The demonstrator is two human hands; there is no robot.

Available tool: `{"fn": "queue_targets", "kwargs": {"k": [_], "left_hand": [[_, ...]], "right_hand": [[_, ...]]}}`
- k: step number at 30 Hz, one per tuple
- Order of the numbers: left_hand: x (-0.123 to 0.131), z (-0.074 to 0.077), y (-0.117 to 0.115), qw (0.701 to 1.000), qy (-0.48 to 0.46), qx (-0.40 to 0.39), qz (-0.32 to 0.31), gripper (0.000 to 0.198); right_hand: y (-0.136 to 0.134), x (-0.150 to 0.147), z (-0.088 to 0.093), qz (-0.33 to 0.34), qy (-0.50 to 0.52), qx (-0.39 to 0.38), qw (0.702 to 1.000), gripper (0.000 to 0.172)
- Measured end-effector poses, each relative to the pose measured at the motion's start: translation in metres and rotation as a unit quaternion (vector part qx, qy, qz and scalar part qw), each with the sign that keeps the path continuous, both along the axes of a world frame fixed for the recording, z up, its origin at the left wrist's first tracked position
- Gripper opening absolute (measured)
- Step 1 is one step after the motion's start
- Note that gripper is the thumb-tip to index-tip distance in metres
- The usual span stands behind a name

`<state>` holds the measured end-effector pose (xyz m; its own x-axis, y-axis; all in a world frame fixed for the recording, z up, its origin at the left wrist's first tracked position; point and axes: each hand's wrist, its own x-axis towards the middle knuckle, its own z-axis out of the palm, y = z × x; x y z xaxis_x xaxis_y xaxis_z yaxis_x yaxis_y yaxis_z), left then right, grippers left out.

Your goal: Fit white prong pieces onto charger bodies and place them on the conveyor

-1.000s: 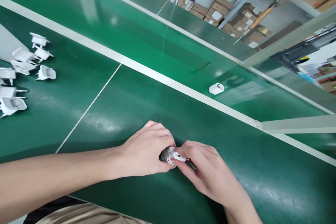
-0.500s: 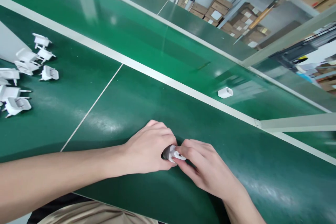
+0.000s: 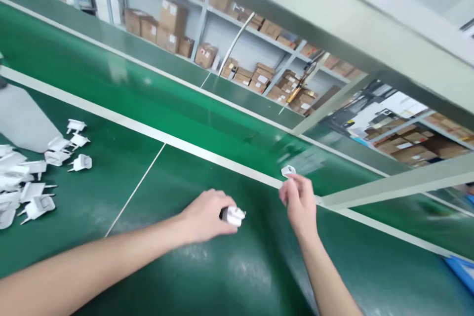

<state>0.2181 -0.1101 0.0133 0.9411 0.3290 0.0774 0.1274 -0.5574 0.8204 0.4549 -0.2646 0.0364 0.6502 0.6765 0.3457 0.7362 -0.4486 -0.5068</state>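
The left hand (image 3: pixel 203 217) is clenched around a white plug adapter (image 3: pixel 234 216), which it holds at the centre of the frame above a green conveyor bench (image 3: pixel 126 182). Right of centre, the right hand (image 3: pixel 298 202) is raised, its fingers (image 3: pixel 292 182) touching or just beside a small white block (image 3: pixel 288 171); whether they grasp it, I cannot tell. White plug housings (image 3: pixel 35 191) lie heaped at the left edge, and cardboard boxes (image 3: pixel 166 29) line metal shelves (image 3: pixel 202 15) across the top.

A white plug housing (image 3: pixel 233 216) sits gripped in the left hand (image 3: pixel 203 216); a small white block (image 3: pixel 288 171) lies farther right, toward the far side.
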Motion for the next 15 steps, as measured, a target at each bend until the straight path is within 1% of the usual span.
{"fn": "queue_targets", "kwargs": {"k": [2, 3, 4, 6, 8, 10, 12, 13, 14, 15], "left_hand": [[0.026, 0.014, 0.039, 0.998, 0.007, 0.046, 0.035, 0.034], [0.038, 0.021, 0.061, 0.996, 0.014, 0.068, 0.061, 0.033], [0.047, 0.028, 0.084, 0.991, 0.028, 0.09, 0.09, 0.034], [0.058, 0.039, 0.126, 0.978, 0.064, 0.132, 0.146, 0.034], [0.058, 0.046, 0.155, 0.964, 0.097, 0.167, 0.182, 0.035], [0.052, 0.048, 0.168, 0.955, 0.113, 0.194, 0.194, 0.036], [0.047, 0.046, 0.168, 0.95, 0.113, 0.219, 0.193, 0.035], [0.045, 0.046, 0.166, 0.947, 0.11, 0.233, 0.192, 0.035], [0.044, 0.046, 0.165, 0.944, 0.108, 0.246, 0.192, 0.035], [0.041, 0.047, 0.164, 0.94, 0.107, 0.26, 0.193, 0.036]], "right_hand": [[0.021, 0.047, 0.004, -0.094, -0.033, 0.035, 0.994, 0.062], [0.03, 0.065, 0.007, -0.132, -0.037, 0.04, 0.99, 0.063], [0.037, 0.078, 0.009, -0.158, -0.03, 0.038, 0.986, 0.06], [0.042, 0.092, 0.013, -0.182, -0.001, 0.027, 0.983, 0.045], [0.039, 0.096, 0.015, -0.186, 0.015, 0.026, 0.982, 0.036], [0.033, 0.093, 0.012, -0.174, 0.018, 0.029, 0.984, 0.033], [0.032, 0.079, 0.003, -0.144, 0.025, 0.031, 0.989, 0.041], [0.033, 0.067, -0.004, -0.088, 0.056, 0.035, 0.994, 0.046], [0.035, 0.051, -0.013, -0.034, 0.081, 0.069, 0.994, 0.049], [0.038, 0.031, -0.021, 0.047, 0.12, 0.07, 0.989, 0.05]]}}
